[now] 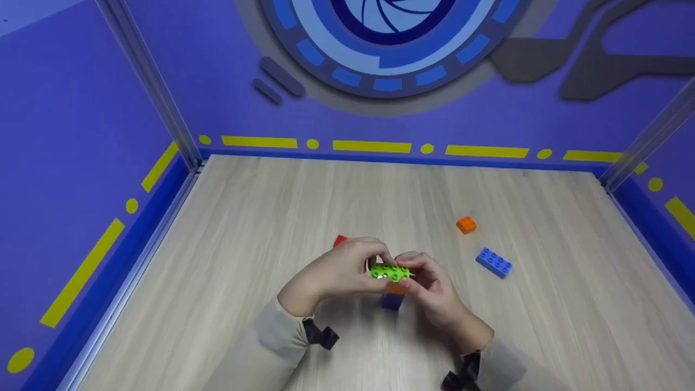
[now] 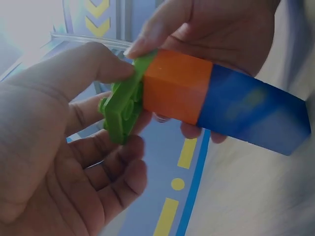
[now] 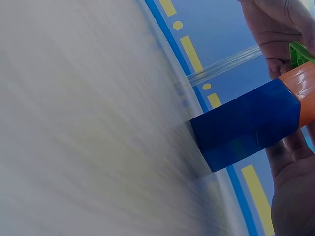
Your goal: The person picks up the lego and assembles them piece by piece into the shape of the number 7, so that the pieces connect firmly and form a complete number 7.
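Observation:
A light green brick point(image 1: 390, 272) with studs tops a small tower, overhanging the orange brick point(image 2: 177, 86) towards the left hand. Below the orange one come two blue bricks point(image 3: 246, 125), and the tower stands upright on the table. My left hand point(image 1: 345, 269) pinches the green brick's free end between thumb and fingers. From the other side, my right hand point(image 1: 437, 290) holds the tower's upper part, its thumb and fingers around the green and orange bricks. In the head view the hands hide much of the tower.
A red brick point(image 1: 340, 240) shows partly behind the left hand. Farther right on the wooden table point(image 1: 260, 217) lie a small orange brick point(image 1: 466, 225) and a longer blue brick point(image 1: 493, 263). Purple-blue panels point(image 1: 380, 127) wall the table's back and sides.

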`<action>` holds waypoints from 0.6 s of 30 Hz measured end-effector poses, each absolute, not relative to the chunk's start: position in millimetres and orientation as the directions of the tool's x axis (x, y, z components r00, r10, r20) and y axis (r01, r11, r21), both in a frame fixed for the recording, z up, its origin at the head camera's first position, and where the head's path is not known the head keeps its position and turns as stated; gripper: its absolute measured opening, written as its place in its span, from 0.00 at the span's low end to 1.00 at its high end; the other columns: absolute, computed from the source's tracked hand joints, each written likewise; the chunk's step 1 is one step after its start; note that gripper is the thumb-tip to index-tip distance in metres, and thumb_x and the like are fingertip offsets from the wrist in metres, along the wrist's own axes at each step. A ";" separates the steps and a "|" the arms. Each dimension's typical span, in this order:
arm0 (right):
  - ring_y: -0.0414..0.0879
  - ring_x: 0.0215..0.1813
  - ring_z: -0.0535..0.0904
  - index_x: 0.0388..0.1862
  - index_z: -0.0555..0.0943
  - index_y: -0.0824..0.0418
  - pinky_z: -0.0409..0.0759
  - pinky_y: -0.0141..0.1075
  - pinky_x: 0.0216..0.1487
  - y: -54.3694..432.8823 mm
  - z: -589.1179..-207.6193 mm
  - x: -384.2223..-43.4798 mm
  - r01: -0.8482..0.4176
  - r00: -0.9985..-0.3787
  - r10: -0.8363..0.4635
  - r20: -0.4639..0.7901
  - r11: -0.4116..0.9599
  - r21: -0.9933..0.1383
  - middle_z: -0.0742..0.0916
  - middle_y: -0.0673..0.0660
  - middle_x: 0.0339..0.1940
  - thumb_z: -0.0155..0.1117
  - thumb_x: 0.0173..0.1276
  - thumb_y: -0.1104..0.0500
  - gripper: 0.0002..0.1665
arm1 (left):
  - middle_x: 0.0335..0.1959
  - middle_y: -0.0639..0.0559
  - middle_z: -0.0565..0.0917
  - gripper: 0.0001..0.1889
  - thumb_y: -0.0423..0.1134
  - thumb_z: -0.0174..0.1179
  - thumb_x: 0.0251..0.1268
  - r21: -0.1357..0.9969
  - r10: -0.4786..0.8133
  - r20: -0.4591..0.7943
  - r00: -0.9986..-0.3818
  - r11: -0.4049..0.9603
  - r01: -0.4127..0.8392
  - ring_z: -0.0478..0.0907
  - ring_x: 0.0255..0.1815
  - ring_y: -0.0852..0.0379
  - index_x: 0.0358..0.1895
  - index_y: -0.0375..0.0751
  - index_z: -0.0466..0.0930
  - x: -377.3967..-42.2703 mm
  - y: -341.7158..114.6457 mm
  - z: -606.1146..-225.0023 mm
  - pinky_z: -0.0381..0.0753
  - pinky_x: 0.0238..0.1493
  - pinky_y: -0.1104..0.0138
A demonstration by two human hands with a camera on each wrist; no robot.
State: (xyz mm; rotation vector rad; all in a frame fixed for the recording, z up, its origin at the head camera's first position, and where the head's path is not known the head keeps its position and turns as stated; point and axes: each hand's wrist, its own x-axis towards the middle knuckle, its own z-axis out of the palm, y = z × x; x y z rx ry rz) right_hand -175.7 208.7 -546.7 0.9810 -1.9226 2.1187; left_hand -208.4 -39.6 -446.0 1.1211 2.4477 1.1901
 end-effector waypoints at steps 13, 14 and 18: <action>0.42 0.63 0.83 0.62 0.79 0.74 0.87 0.31 0.63 207.0 -546.1 -174.7 -0.477 -0.782 -0.342 0.521 -0.211 -0.853 0.86 0.51 0.63 0.57 0.77 0.81 0.18 | 0.54 0.51 0.91 0.12 0.48 0.68 0.83 0.764 0.448 0.201 -0.871 0.484 0.426 0.83 0.45 0.59 0.57 0.48 0.91 -229.8 -66.9 -452.6 0.84 0.48 0.63; 0.42 0.63 0.83 0.62 0.79 0.74 0.87 0.31 0.63 207.0 -546.5 -174.7 -0.476 -0.783 -0.341 0.520 -0.210 -0.854 0.86 0.51 0.63 0.57 0.77 0.81 0.18 | 0.53 0.52 0.90 0.11 0.48 0.67 0.83 0.775 0.415 0.196 -0.889 0.490 0.400 0.84 0.43 0.59 0.57 0.48 0.91 -231.9 -68.6 -454.6 0.85 0.46 0.63; 0.41 0.62 0.83 0.62 0.78 0.75 0.87 0.30 0.61 206.9 -547.3 -174.3 -0.470 -0.791 -0.332 0.514 -0.208 -0.858 0.86 0.49 0.63 0.58 0.76 0.81 0.18 | 0.53 0.53 0.91 0.10 0.46 0.67 0.84 0.805 0.292 0.176 -0.940 0.507 0.309 0.83 0.39 0.60 0.55 0.48 0.91 -241.4 -74.4 -464.8 0.85 0.42 0.63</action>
